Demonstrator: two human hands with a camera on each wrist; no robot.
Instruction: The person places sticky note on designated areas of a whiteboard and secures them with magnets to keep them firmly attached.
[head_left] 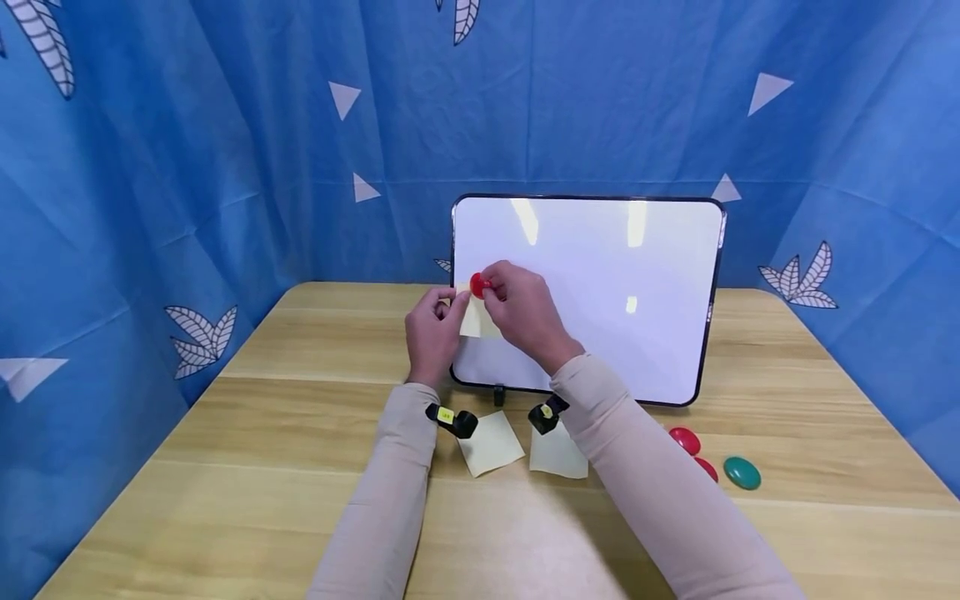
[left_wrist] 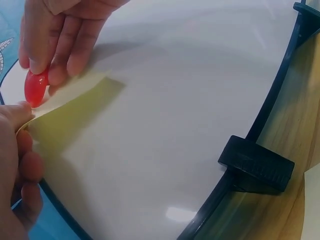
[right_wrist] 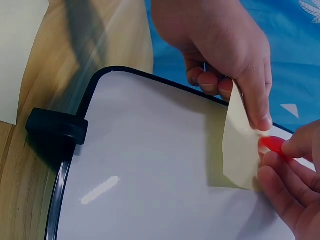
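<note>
A framed whiteboard (head_left: pixel 600 292) stands upright on the wooden table. At its left side, my left hand (head_left: pixel 433 333) pinches the edge of a pale yellow sticky note (right_wrist: pixel 237 150) between thumb and fingers. The note's far part tilts away from the white surface and casts a shadow on it. My right hand (head_left: pixel 523 312) holds a round red magnet (left_wrist: pixel 35 89) by thumb and fingertips, right at the note's upper part and close to the left thumb. From the head view, the right hand covers some of the note.
Two more sticky notes, a left one (head_left: pixel 491 443) and a right one (head_left: pixel 558 457), lie before the board. Two red magnets (head_left: pixel 684 440) and a green magnet (head_left: pixel 742 472) rest beyond the right sleeve. Black feet (left_wrist: pixel 257 165) support the board; a blue curtain (head_left: pixel 525 100) hangs behind.
</note>
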